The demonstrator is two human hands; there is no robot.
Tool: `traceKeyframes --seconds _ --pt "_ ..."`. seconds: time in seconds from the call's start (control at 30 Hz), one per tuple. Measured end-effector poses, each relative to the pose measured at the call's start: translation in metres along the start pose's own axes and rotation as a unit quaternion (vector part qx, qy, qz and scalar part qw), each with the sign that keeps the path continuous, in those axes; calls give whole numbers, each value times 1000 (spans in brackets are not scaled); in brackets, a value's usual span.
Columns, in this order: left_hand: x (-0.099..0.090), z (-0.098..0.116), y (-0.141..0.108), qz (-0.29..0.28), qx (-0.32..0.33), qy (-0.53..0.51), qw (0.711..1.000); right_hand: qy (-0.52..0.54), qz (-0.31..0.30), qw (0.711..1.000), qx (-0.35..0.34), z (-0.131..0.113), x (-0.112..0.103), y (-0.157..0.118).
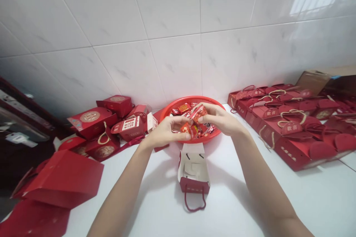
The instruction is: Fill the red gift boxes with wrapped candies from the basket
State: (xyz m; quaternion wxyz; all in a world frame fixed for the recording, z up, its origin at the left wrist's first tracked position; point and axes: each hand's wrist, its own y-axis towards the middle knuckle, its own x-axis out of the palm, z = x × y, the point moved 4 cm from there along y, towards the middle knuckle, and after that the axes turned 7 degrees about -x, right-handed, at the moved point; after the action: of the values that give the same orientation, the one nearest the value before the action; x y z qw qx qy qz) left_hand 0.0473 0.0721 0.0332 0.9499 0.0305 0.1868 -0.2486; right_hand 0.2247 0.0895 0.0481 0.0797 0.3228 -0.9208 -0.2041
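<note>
Both of my hands are over a red plastic basket [164,110] that holds many wrapped candies [209,129]. My left hand [169,130] pinches red-and-orange wrapped candies [185,129] between thumb and fingers. Close beside it, my right hand [219,117] is closed on a shiny red candy packet [199,113]. Just in front of the basket stands a small red gift box [194,186], its top open toward me and its pale inside showing. A dark red cord handle [195,209] droops from its near side onto the table.
Red gift boxes [94,120] pile up on the left, with larger red boxes [65,181] nearer me. Rows of red handled boxes [289,129] fill the right side. Behind them sits a brown cardboard box [314,79]. A tiled wall [178,63] closes off the white table [230,200].
</note>
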Motion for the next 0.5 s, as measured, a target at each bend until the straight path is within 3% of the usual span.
traceKeyframes --seconds 0.1,0.23,0.37,0.5 --pt "11 3 -24 -30 -10 53 998 -82 -81 993 9 -13 20 -10" --pt "14 7 -44 0 5 160 987 -151 -142 978 13 -17 33 -17" --pt "17 2 -57 -12 -21 265 964 -220 -164 961 18 -17 37 -21" --pt "21 -8 -64 -8 -76 296 952 -248 -173 953 11 -19 43 -23"
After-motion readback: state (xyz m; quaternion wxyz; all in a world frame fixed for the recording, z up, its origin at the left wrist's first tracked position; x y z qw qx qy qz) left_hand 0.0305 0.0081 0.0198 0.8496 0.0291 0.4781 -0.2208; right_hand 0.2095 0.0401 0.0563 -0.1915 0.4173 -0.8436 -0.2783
